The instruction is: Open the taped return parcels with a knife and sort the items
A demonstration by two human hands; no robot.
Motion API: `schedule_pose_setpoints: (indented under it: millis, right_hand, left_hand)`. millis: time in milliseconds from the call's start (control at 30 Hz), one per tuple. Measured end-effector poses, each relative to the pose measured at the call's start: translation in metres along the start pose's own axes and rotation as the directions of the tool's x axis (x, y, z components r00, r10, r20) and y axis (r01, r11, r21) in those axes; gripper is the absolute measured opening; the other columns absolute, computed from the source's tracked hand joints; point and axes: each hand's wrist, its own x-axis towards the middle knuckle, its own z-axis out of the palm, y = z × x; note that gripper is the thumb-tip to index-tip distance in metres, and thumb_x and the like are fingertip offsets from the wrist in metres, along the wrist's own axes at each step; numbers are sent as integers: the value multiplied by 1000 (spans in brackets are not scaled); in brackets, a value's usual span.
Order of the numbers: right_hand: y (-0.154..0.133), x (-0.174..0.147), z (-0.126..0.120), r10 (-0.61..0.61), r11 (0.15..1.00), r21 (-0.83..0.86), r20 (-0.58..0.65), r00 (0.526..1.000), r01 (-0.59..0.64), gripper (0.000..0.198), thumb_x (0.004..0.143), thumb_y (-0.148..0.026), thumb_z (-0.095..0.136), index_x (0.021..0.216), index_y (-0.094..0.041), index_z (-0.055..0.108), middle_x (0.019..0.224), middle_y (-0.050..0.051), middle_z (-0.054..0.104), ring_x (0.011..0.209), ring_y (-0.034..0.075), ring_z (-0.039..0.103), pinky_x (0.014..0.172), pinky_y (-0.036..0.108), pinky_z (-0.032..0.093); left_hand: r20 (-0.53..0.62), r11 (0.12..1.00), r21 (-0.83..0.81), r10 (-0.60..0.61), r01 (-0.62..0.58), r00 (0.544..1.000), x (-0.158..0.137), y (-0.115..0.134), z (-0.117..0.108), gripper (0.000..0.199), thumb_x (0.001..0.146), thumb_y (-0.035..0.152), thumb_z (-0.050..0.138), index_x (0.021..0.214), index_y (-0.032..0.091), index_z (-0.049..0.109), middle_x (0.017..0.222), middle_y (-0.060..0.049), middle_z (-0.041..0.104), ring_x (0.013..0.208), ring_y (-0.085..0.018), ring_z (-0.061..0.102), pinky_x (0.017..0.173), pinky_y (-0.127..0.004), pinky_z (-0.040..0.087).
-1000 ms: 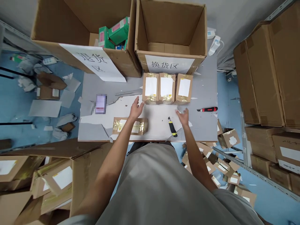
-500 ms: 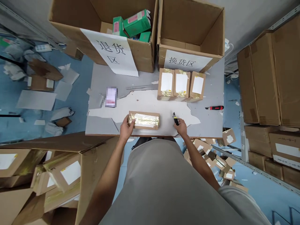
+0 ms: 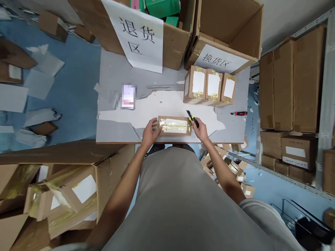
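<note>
A small taped cardboard box (image 3: 174, 126) with a white label lies lengthwise near the table's front edge. At its left end my left hand (image 3: 151, 131) grips it, thumb on the near corner and fingers curled behind. My right hand (image 3: 200, 130) is closed around a black and yellow utility knife (image 3: 193, 119), beside the box's right end. The knife's tip points up and to the left, above the box's far right corner. Whether the blade is out I cannot tell.
Three labelled boxes (image 3: 213, 85) stand in a row at the back right. A red and black utility knife (image 3: 238, 113) lies at the right. Behind are two large open cartons with paper signs (image 3: 142, 35). A carton of parcels (image 3: 115, 162) stands at front left.
The box has shifted right along the table with my left hand. My right hand has brought the knife close to the box's right end. The view has turned a little.
</note>
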Motion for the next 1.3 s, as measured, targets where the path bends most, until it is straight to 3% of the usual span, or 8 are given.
schedule_pose_setpoints:
  millis: [100, 167, 267, 400, 533, 833, 1100, 1300]
  right_hand:
    - [-39, -5, -4, -84, 968, -217, 203, 975, 129, 52, 120, -50, 41, 154, -20, 67, 142, 13, 81, 125, 29, 76, 104, 36, 57]
    - [-67, -6, -2, -73, 899, -383, 344, 936, 211, 49, 123, -45, 40, 160, -24, 64, 148, 12, 78, 132, 29, 74, 104, 34, 56]
    - [-104, -4, 7, 11, 758, -571, 496, 868, 316, 51, 125, -45, 36, 169, -29, 57, 147, 12, 76, 129, 29, 74, 98, 33, 54]
    - [-132, 2, 19, 87, 609, -662, 604, 792, 438, 54, 127, -46, 30, 174, -32, 51, 145, 14, 74, 119, 29, 76, 90, 33, 51]
    - [-140, 5, 24, 120, 535, -690, 633, 765, 488, 54, 127, -46, 27, 173, -31, 49, 142, 15, 73, 111, 29, 77, 86, 34, 48]
    - [-152, 5, 20, 155, 489, -702, 655, 740, 519, 51, 125, -36, 30, 172, -29, 48, 141, 17, 73, 110, 30, 78, 89, 37, 51]
    - [-172, -7, 35, 166, 434, -735, 634, 756, 521, 57, 116, -9, 31, 171, -20, 44, 143, 23, 69, 121, 32, 78, 94, 40, 58]
    - [-172, -11, 43, 122, 426, -733, 628, 769, 531, 57, 114, -6, 31, 170, -15, 44, 142, 27, 69, 123, 33, 76, 93, 40, 59]
  left_hand:
    - [66, 996, -10, 94, -94, 993, 5, -1, -8, 46, 95, 48, 77, 136, 27, 76, 149, -13, 71, 127, -31, 75, 109, -50, 66]
    - [123, 994, -29, 110, -107, 986, 8, -2, -12, 40, 94, 47, 78, 129, 27, 79, 147, -12, 70, 126, -31, 74, 106, -48, 67]
    - [179, 995, -62, 89, -79, 980, 10, -5, -15, 40, 91, 44, 79, 127, 27, 80, 147, -11, 69, 124, -29, 74, 102, -45, 68]
    - [220, 993, -105, 71, -48, 973, 8, -8, -16, 44, 90, 43, 80, 131, 27, 78, 147, -11, 69, 123, -29, 74, 101, -43, 69]
    - [222, 991, -124, 82, -55, 972, 5, -10, -15, 47, 91, 42, 78, 134, 25, 77, 146, -12, 68, 126, -30, 73, 97, -42, 71]
    - [228, 987, -142, 105, -73, 968, 7, -12, -12, 46, 93, 39, 76, 136, 24, 74, 146, -12, 66, 127, -30, 73, 95, -40, 71]
    - [216, 987, -152, 85, -53, 973, 8, -15, -9, 49, 92, 42, 80, 137, 24, 74, 147, -13, 67, 127, -30, 72, 93, -39, 70]
    - [207, 990, -134, 70, -43, 976, 10, -14, -10, 50, 91, 42, 79, 137, 24, 76, 146, -13, 68, 126, -30, 72, 87, -35, 70]
